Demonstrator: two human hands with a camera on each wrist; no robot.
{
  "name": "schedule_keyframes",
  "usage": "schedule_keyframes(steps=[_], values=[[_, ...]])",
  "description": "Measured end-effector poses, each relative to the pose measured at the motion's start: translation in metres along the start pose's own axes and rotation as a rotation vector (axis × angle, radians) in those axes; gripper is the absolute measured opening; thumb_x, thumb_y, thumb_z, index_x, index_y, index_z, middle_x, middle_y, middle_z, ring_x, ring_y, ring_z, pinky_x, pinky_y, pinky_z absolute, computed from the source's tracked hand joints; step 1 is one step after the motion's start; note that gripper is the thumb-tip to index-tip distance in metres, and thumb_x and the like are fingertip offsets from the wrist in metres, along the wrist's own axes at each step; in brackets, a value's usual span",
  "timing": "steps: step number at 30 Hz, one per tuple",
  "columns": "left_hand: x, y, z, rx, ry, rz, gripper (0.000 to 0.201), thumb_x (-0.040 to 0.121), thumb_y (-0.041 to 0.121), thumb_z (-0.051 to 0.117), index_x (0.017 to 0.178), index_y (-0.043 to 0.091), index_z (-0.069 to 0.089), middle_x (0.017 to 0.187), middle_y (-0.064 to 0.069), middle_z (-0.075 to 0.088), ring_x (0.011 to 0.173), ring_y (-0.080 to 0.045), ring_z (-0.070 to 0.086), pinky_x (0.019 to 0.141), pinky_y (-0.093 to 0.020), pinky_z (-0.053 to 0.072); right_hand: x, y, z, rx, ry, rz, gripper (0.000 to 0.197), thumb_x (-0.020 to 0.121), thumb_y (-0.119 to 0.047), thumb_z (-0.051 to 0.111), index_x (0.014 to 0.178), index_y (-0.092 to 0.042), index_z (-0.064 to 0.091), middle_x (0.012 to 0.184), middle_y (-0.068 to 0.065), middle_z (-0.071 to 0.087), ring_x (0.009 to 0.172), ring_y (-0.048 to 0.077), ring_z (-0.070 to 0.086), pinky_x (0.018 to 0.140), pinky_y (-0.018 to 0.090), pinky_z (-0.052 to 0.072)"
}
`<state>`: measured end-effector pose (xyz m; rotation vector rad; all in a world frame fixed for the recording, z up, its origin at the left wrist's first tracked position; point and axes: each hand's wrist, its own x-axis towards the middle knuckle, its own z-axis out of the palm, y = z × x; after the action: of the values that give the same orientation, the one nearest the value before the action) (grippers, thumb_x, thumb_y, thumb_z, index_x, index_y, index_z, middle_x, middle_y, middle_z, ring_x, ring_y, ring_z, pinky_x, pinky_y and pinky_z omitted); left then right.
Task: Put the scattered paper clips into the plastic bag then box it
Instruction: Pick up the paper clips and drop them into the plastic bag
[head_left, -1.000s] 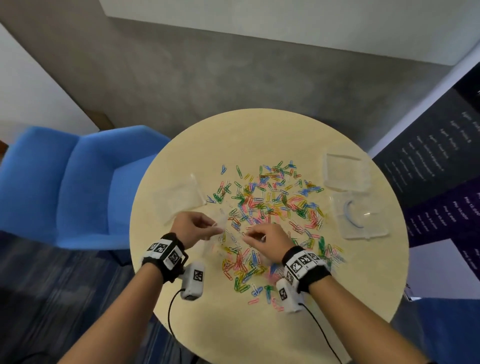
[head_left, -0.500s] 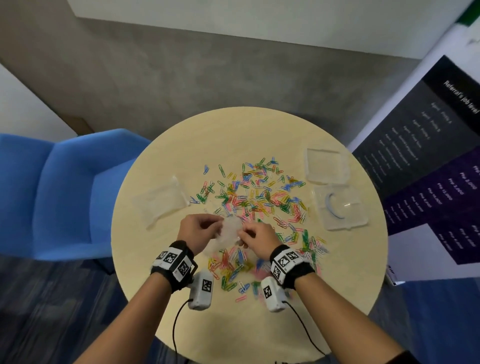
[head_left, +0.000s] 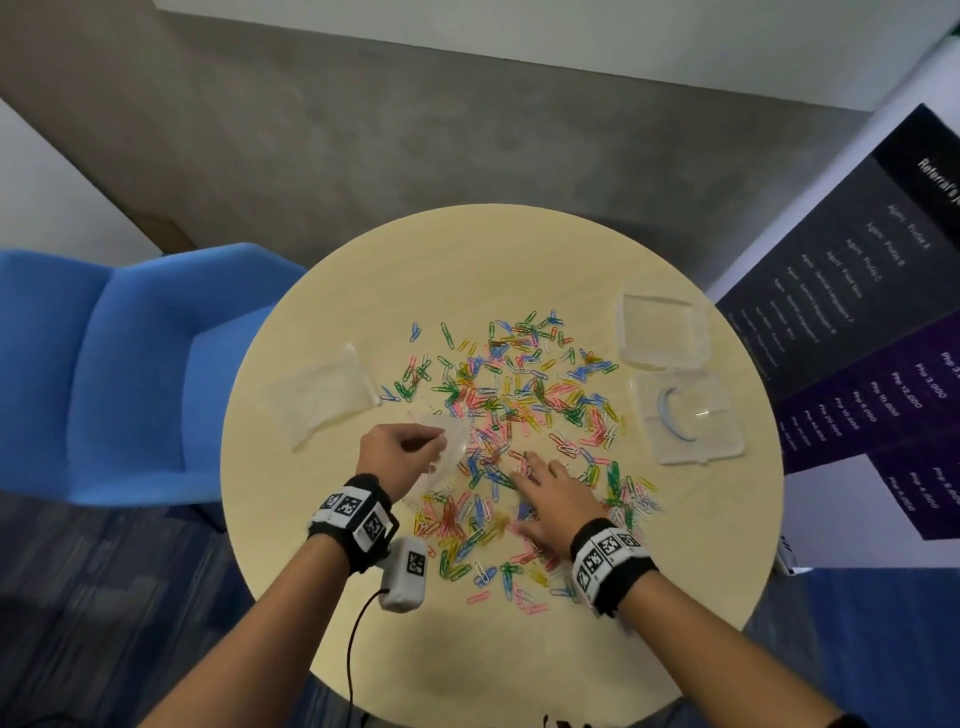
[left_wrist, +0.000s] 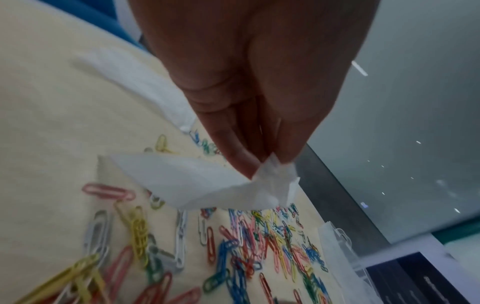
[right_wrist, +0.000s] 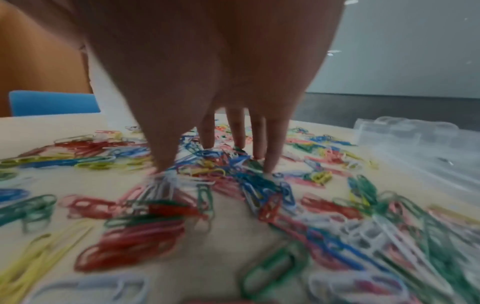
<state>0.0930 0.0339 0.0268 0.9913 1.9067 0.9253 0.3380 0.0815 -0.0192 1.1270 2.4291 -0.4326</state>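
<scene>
The clips (head_left: 519, 410) are small wire loops coated in red, pink, blue, green, yellow and white, strewn loosely over the middle of the round surface (head_left: 467, 260), thick in some patches and single at the edges. My left hand (head_left: 397, 449) pinches a corner of the bag (head_left: 447, 452) between thumb and fingertips (left_wrist: 241, 162); the bag is thin, clear and crumpled, and hangs from the pinch at the near-left edge of the clips, its lower end resting on the surface. I cannot see any clips inside it. My right hand (head_left: 550, 499) lies spread over the near part of the clips, its fingers (right_wrist: 272, 148) straight and pressing down on a tangle of blue, red and white ones, gripping nothing.

Left of the clips, a second clear bag (head_left: 324, 395) lies flat on the surface, and I cannot tell whether it holds anything. Right of the clips sit two clear plastic pieces, close together. The farther one is a shallow square box (head_left: 662, 332) with nothing visible in it. The nearer one, the lid (head_left: 685, 415), shows a curved blue mark, though I cannot tell whether that is printed on it or lying in it. Both stand just beyond the right edge of the clips, apart from my hands.
</scene>
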Motion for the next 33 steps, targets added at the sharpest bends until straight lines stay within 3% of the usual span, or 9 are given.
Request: schedule_keyframes(steps=[4, 9, 11, 14, 17, 19, 23, 28, 33], values=[[0.003, -0.008, 0.009, -0.118, -0.088, -0.057, 0.015, 0.085, 0.020, 0.073, 0.098, 0.013, 0.077, 0.076, -0.006, 0.076, 0.069, -0.020, 0.074, 0.076, -0.034, 0.061, 0.005, 0.001, 0.007, -0.004, 0.146, -0.041, 0.043, 0.084, 0.008, 0.058, 0.122, -0.011, 0.053, 0.129, 0.013, 0.047, 0.109, 0.030, 0.050, 0.083, 0.038, 0.053], [0.005, -0.006, 0.018, -0.225, -0.137, -0.116, 0.017, 0.085, 0.014, 0.073, 0.101, 0.011, 0.075, 0.083, -0.012, 0.076, 0.080, -0.025, 0.073, 0.078, -0.031, 0.060, 0.018, 0.013, 0.002, 0.182, 0.183, 0.035, 0.026, 0.091, -0.004, 0.057, 0.113, -0.013, 0.067, 0.106, 0.006, 0.062, 0.096, 0.026, 0.062, 0.081, 0.033, 0.052], [0.006, -0.004, 0.022, -0.233, -0.138, -0.115, 0.017, 0.083, 0.014, 0.075, 0.101, 0.013, 0.076, 0.087, -0.011, 0.076, 0.082, -0.025, 0.073, 0.077, -0.032, 0.060, 0.018, 0.022, -0.006, 0.470, 0.268, 0.209, 0.022, 0.092, -0.010, 0.061, 0.109, -0.013, 0.074, 0.101, 0.005, 0.071, 0.090, 0.020, 0.066, 0.085, 0.028, 0.054], [0.008, 0.001, 0.029, -0.158, -0.140, -0.089, 0.019, 0.082, 0.019, 0.077, 0.101, 0.015, 0.077, 0.087, -0.006, 0.076, 0.079, -0.021, 0.072, 0.072, -0.029, 0.060, 0.009, 0.033, -0.014, 0.987, 0.407, 0.442, 0.013, 0.082, -0.007, 0.075, 0.095, -0.008, 0.078, 0.093, 0.008, 0.076, 0.069, 0.009, 0.068, 0.067, 0.013, 0.054], [0.008, 0.008, 0.036, -0.158, -0.160, -0.079, 0.022, 0.082, 0.016, 0.076, 0.104, 0.010, 0.075, 0.084, -0.007, 0.075, 0.071, -0.018, 0.071, 0.069, -0.027, 0.060, -0.003, 0.032, -0.029, 1.616, 0.343, 0.413, 0.016, 0.081, 0.004, 0.073, 0.095, -0.003, 0.076, 0.101, 0.022, 0.073, 0.078, 0.025, 0.074, 0.070, 0.024, 0.060], [0.008, 0.012, 0.041, -0.158, -0.174, -0.070, 0.023, 0.082, 0.016, 0.076, 0.103, 0.009, 0.075, 0.082, -0.007, 0.075, 0.068, -0.017, 0.072, 0.073, -0.030, 0.061, -0.006, 0.024, -0.043, 1.786, 0.264, 0.284, 0.019, 0.082, 0.005, 0.070, 0.100, -0.002, 0.074, 0.102, 0.021, 0.073, 0.087, 0.030, 0.073, 0.077, 0.029, 0.060], [0.004, 0.021, 0.049, -0.116, -0.210, -0.030, 0.021, 0.083, 0.018, 0.074, 0.104, 0.014, 0.074, 0.083, -0.006, 0.076, 0.073, -0.016, 0.074, 0.080, -0.034, 0.060, 0.002, 0.001, -0.056, 1.674, 0.204, 0.141, 0.020, 0.085, 0.005, 0.068, 0.095, -0.011, 0.076, 0.094, 0.016, 0.074, 0.088, 0.030, 0.073, 0.081, 0.033, 0.059], [-0.003, 0.024, 0.049, -0.017, -0.188, 0.037, 0.019, 0.085, 0.017, 0.071, 0.103, 0.017, 0.076, 0.081, -0.002, 0.076, 0.073, -0.011, 0.073, 0.076, -0.027, 0.059, 0.015, -0.009, -0.049, 1.560, 0.170, 0.291, 0.019, 0.086, 0.006, 0.067, 0.104, 0.004, 0.071, 0.096, 0.022, 0.072, 0.077, 0.026, 0.073, 0.076, 0.030, 0.061], [-0.008, 0.025, 0.049, -0.006, -0.241, 0.082, 0.023, 0.087, 0.023, 0.071, 0.107, 0.013, 0.074, 0.085, -0.005, 0.076, 0.074, -0.013, 0.073, 0.075, -0.028, 0.059, 0.019, -0.017, -0.064, 1.506, 0.061, 0.368, 0.017, 0.089, 0.008, 0.058, 0.095, 0.002, 0.073, 0.098, 0.018, 0.070, 0.089, 0.029, 0.072, 0.086, 0.036, 0.059]])
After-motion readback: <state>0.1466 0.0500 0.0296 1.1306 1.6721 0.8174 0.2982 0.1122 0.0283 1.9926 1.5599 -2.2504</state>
